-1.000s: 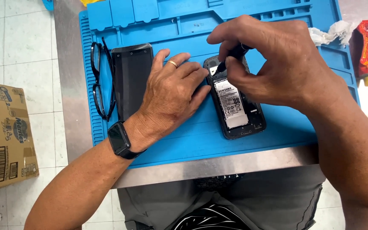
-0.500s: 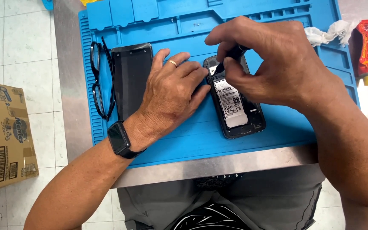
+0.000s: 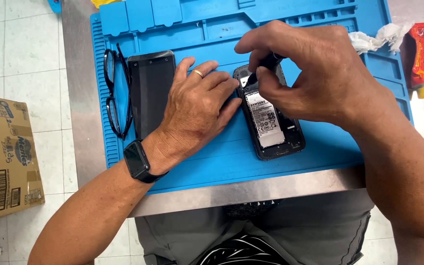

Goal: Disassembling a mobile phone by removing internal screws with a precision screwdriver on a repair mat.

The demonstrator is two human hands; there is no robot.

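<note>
black tool (image 3: 266, 64) pinched in right hand (image 3: 310, 78); left hand (image 3: 197, 113) flat, steadying opened phone (image 3: 271, 118)

Black smartwatch (image 3: 136, 161) on left wrist, gold ring (image 3: 198, 73), bare forearms, grey trousers (image 3: 290, 230).

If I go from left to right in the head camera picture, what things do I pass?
Cardboard box → glasses → black panel → left hand → open phone → right hand → white tissue → red tube.
</note>
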